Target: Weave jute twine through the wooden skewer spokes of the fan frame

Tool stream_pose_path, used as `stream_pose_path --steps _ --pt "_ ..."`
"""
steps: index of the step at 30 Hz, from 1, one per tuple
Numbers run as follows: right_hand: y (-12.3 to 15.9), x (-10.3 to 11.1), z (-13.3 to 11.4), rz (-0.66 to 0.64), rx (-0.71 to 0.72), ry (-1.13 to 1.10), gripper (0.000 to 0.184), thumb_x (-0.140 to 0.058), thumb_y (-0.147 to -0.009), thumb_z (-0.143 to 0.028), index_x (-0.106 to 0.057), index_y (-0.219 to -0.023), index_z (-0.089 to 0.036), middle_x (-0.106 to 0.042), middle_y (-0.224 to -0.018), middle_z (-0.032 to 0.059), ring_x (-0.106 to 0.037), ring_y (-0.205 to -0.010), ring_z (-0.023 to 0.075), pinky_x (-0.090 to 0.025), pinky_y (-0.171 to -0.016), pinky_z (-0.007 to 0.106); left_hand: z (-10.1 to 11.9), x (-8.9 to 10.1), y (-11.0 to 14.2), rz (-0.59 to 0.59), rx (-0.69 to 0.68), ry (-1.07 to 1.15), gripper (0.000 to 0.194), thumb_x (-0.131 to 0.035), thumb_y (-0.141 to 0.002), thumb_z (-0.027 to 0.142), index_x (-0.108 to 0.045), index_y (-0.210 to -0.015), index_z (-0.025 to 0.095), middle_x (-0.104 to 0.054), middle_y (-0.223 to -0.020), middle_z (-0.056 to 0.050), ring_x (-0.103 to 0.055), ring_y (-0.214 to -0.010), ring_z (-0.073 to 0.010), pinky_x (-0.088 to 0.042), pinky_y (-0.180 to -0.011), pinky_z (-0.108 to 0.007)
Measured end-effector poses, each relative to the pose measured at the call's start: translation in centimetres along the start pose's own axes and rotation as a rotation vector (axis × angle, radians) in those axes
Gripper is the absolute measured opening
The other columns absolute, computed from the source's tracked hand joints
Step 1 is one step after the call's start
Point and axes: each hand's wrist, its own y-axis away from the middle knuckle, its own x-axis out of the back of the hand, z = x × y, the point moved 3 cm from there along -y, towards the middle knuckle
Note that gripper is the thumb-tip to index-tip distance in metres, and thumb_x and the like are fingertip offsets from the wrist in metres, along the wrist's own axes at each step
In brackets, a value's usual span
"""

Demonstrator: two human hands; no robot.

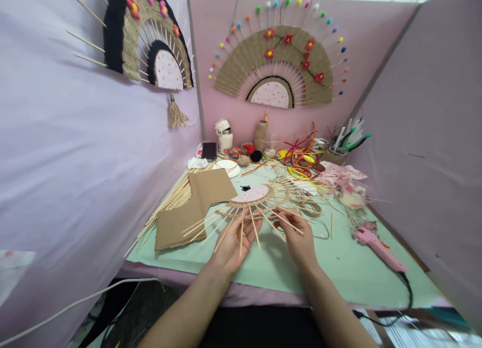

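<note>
Your left hand [232, 240] is under the near edge of the stick fan [244, 206], its grip closed around the lower sticks with the thumb on top. Your right hand [299, 235] is at the fan's near right side, thumb and fingers drawn in close together; what lies between them, twine or stick, I cannot tell, nor how firmly that grip closes. The fan is held up over the middle of the desk [339, 275], sticks spreading outward.

As for how far along it looks, the half-round dotted fabric [251, 193] is in place at the centre, the thin sticks radiate around it, and narrow brown bands run near the centre. Beyond those bands the sticks are bare right to their tips (no coloured balls or flowers on them, unlike the fan [244, 56] on the back wall), and no broad woven surface covers them. Judged from that, only the frame and the start of the band are done.

Behind your right hand lies coiled cord [311, 212]. Brown cardboard [176, 231] and loose sticks [171, 201] are on your left; the pink glue gun [382, 250] rests on your right.
</note>
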Motion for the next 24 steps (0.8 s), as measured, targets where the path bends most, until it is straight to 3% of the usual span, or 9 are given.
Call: stream_pose_path --steps 7,17,24 --pt "2.8 2.0 -0.7 0.073 -0.006 0.278 0.009 -0.061 -0.078 -0.03 -0.063 -0.074 -0.022 -0.058 -0.063 0.0003 -0.052 -0.058 0.0137 -0.042 -0.057 0.025 -0.2 -0.4 0.2 -0.064 -0.091 -0.105 0.035 -0.056 -0.082 0.018 -0.054 -0.116 0.014 -0.064 -0.111 -0.012 -0.06 -0.103 -0.0216 -0.046 -0.095 -0.038" --pt "3.8 2.7 -3.2 -0.125 0.243 0.649 0.007 -0.057 -0.081 -0.025 -0.061 -0.08 -0.02 -0.061 -0.072 0.0026 -0.056 -0.066 0.0149 -0.043 -0.063 0.027 1.0 -0.3 -0.5 -0.116 -0.291 -0.205 0.04 -0.058 -0.081 0.021 -0.052 -0.12 0.018 -0.061 -0.117 -0.011 -0.058 -0.106 -0.021 -0.045 -0.095 -0.036" --pt "4.2 2.0 -4.4 -0.119 0.379 0.679 0.006 -0.055 -0.082 -0.018 -0.06 -0.085 -0.02 -0.062 -0.076 0.0032 -0.057 -0.071 0.0153 -0.044 -0.066 0.028 1.3 0.2 -0.8 -0.126 -0.353 -0.224 0.042 -0.059 -0.08 0.022 -0.051 -0.122 0.021 -0.06 -0.118 -0.011 -0.055 -0.111 -0.0222 -0.043 -0.096 -0.04"
